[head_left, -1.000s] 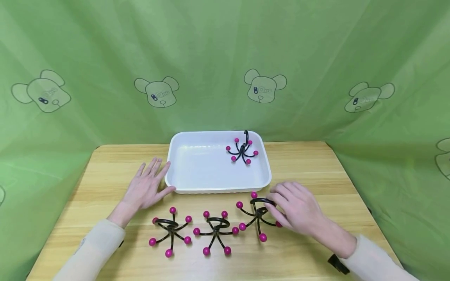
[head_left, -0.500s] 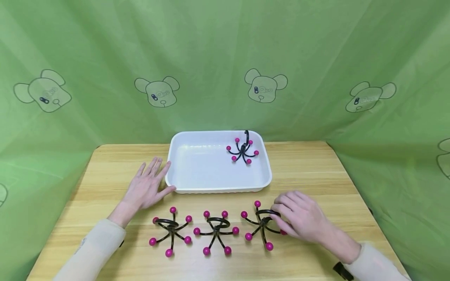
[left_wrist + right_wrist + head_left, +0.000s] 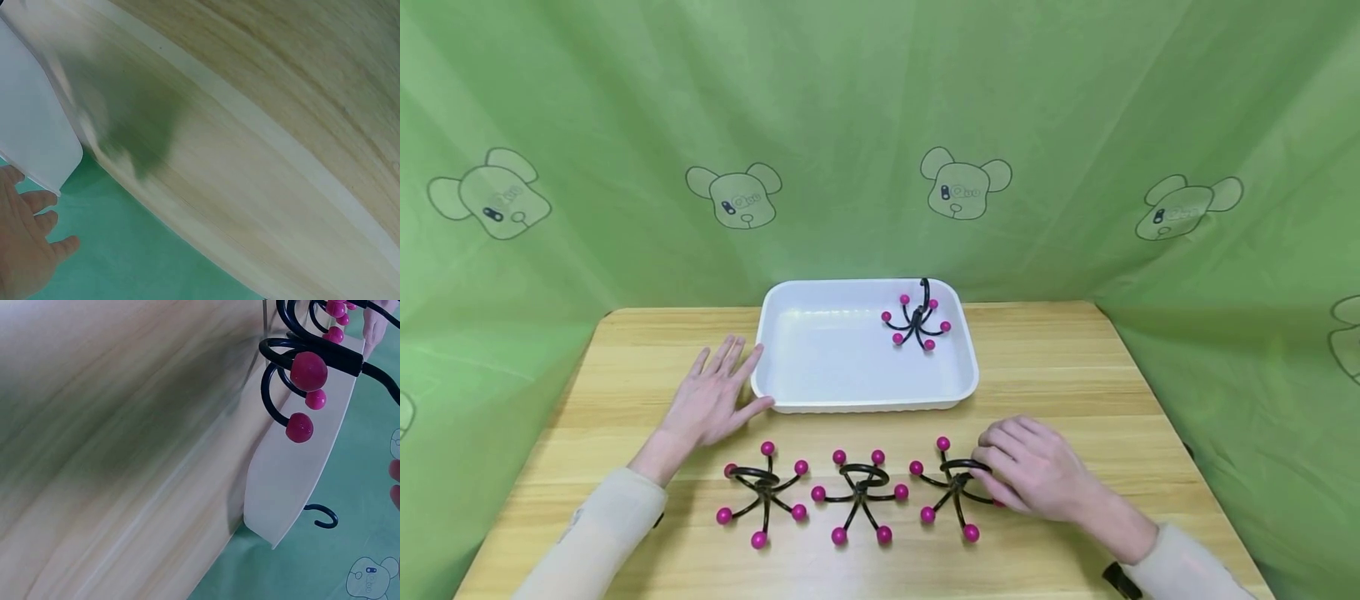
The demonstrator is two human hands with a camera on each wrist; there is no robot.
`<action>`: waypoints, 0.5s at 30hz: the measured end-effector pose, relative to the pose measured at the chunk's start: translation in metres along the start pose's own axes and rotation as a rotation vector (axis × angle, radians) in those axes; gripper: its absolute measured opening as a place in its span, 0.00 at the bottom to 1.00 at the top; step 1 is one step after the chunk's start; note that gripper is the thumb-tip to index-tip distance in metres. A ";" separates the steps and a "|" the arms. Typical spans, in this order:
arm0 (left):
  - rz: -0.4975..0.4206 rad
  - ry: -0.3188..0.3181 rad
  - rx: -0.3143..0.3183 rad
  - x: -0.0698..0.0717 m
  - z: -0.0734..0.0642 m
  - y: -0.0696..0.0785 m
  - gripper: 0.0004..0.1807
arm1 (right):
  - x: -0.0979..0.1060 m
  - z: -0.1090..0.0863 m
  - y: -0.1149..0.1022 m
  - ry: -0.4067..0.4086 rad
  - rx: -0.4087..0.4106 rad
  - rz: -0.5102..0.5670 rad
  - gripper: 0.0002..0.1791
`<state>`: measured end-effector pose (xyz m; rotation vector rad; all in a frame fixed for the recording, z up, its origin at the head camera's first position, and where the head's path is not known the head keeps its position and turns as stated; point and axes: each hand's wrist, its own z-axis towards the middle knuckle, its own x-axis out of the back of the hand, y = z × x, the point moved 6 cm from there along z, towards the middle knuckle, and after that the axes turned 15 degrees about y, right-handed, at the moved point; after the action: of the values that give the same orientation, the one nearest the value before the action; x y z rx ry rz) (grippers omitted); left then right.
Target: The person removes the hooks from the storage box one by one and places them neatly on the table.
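My right hand [image 3: 1033,467] pinches the curved top hook of a black multi-arm hanger [image 3: 957,483], whose arms end in pink balls. In the right wrist view, this hanger's black stem [image 3: 344,359] stands at the upper right, and fingertips [image 3: 395,481] show at the right edge. Two matching hangers stand in a row to its left: a middle hanger [image 3: 861,493] and a left hanger [image 3: 765,488]. My left hand [image 3: 707,404] lies with fingers spread at the left side of a white tray [image 3: 865,407], index finger and thumb at its rim.
Another hanger [image 3: 917,321] of the same kind stands in the tray's right part, its hook rising above the back rim. Wooden tabletop [image 3: 1075,358] extends on both sides of the tray. A green curtain [image 3: 850,100] with bear drawings encloses the back and sides.
My right hand has drawn the hanger toward the front of the table, roughly into line with the other two, with a slight sideways shift. My left hand stays at the tray.
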<state>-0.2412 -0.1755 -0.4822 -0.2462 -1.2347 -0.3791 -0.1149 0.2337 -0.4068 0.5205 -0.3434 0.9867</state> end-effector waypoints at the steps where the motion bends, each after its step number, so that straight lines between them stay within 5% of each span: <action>1: 0.000 -0.001 0.001 0.000 0.000 0.000 0.51 | 0.000 -0.001 0.000 0.003 0.004 0.004 0.21; 15: 0.003 -0.006 0.007 -0.001 -0.001 0.000 0.51 | -0.006 -0.009 -0.005 0.004 0.000 0.036 0.20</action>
<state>-0.2411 -0.1759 -0.4836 -0.2429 -1.2411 -0.3715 -0.1131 0.2323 -0.4182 0.5143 -0.3501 1.0224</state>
